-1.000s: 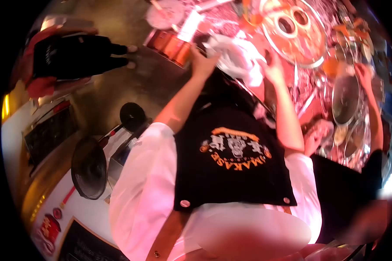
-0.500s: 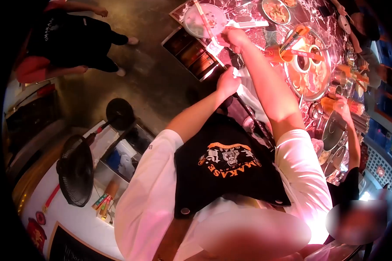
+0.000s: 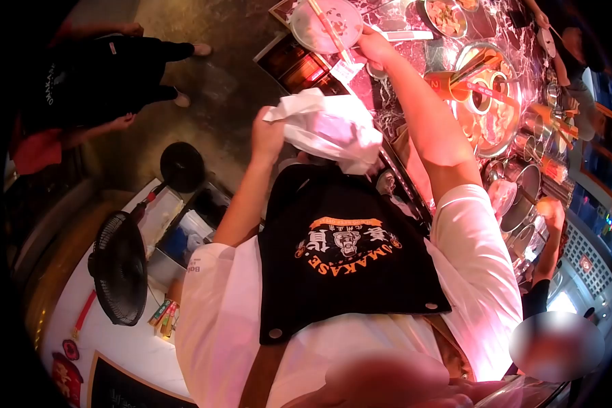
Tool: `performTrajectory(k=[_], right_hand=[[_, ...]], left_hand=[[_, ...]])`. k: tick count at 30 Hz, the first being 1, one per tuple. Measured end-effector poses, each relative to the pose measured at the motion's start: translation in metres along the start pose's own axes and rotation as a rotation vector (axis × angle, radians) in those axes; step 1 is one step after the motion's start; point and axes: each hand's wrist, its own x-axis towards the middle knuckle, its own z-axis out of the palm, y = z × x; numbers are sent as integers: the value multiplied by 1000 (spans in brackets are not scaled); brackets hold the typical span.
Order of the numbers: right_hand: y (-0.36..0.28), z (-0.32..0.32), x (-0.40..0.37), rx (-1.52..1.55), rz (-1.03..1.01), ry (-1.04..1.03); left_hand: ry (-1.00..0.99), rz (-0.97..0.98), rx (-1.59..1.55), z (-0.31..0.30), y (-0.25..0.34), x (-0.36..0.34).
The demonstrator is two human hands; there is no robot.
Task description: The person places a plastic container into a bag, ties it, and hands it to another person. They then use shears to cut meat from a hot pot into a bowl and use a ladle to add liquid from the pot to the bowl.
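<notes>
My left hand is closed on a crumpled white cloth, which hangs spread out in front of my black apron. My right arm reaches forward to the table, and my right hand is at the rim of a pale round plate. Its fingers look closed on that rim, though they are partly hidden. Small food scraps lie on the plate, with chopsticks across it. A long white-handled utensil lies just right of my right hand.
A large round tray with dishes and an orange cup fills the table's middle. A food bowl sits beyond it. Another person's hand is by the pans at right. A person in black walks at upper left; a fan stands left.
My left hand has moved left and toward me, pulling the white cloth out in the open. My right hand has shifted to the plate's rim. The person at upper left has moved.
</notes>
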Motion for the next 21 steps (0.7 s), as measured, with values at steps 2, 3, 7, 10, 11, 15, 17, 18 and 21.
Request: performTrajectory(k=[2, 3, 7, 10, 11, 15, 17, 18, 21], right_hand=[[0, 1, 3, 16, 5, 3], [-2, 3, 1, 29, 12, 2], [1, -4, 1, 88, 110, -97], [20, -10, 26, 276, 69, -157], [25, -13, 31, 286, 72, -155], [36, -11, 28, 310, 18, -120], [48, -21, 28, 343, 8, -193], [43, -16, 18, 445, -13, -169], [19, -12, -30, 440, 17, -214]], left_hand=[[36, 16, 74, -17, 8, 6], [44, 25, 66, -22, 11, 9], [66, -65, -34, -31, 23, 9], [45, -2, -119, -24, 33, 2], [3, -34, -166, -21, 36, 0], [-70, -111, -153, -5, 24, -2], [-99, -132, -98, 10, 18, 2], [-128, -134, -54, 18, 12, 5], [-173, -164, -35, 48, 4, 9]])
